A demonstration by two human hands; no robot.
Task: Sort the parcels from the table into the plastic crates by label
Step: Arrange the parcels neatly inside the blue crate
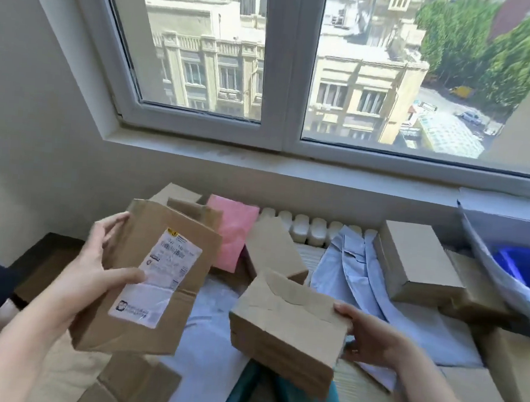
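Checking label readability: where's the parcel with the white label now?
Head view, left of centre: the labelled parcel is held up in the left hand, label facing the camera, just in front of the pink parcel.

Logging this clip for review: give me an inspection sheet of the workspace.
Surface: buried under parcels; bare top not seen.
Job's things: brown cardboard parcel with white label, plain brown cardboard box, both lifted; pink plastic mailer, grey plastic mailers in pile; blue plastic crate far right, partly hidden.
Clutter: nothing seen.
Hands: left hand grips labelled parcel; right hand grips plain box.
Cables: nothing seen.
Surroundings: white ribbed radiator under window.
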